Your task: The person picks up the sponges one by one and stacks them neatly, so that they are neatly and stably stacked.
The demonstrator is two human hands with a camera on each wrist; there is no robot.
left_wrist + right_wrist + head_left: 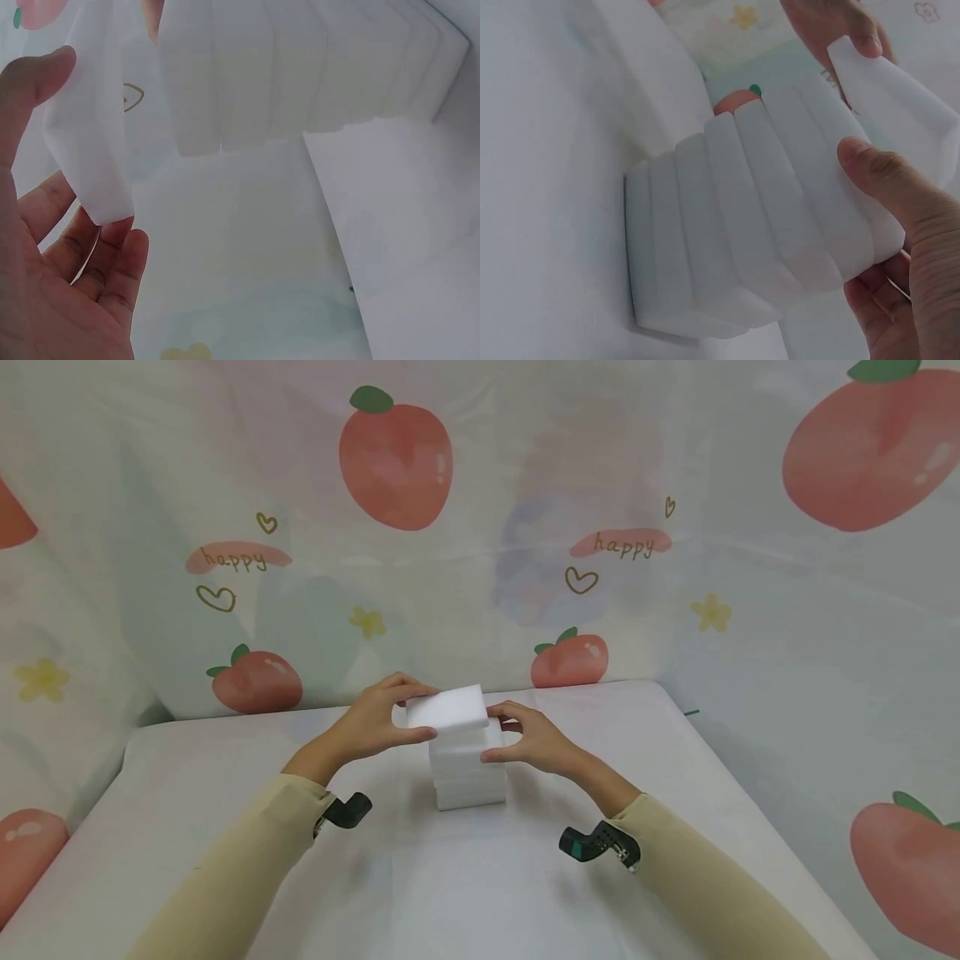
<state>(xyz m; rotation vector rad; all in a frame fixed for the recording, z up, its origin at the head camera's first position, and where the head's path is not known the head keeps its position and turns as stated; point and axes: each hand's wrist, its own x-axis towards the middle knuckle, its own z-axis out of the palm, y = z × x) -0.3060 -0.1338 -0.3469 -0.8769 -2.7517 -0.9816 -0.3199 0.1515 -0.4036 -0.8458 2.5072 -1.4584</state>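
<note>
In the head view my left hand pinches a flat white sponge block between thumb and fingers, slightly tilted. It is held over a stack of similar white sponges standing on the table. The left wrist view shows a gap between the held sponge and the top of the stack. Near the stack's top, my right hand grips its sides, thumb on the near face and fingers behind. Several layers with uneven edges make up the stack in the right wrist view.
A white cloth covers the table. Behind it and at both sides hangs a pale curtain printed with fruit, hearts and flowers. Dark wrist cameras sit at the left cuff and the right cuff.
</note>
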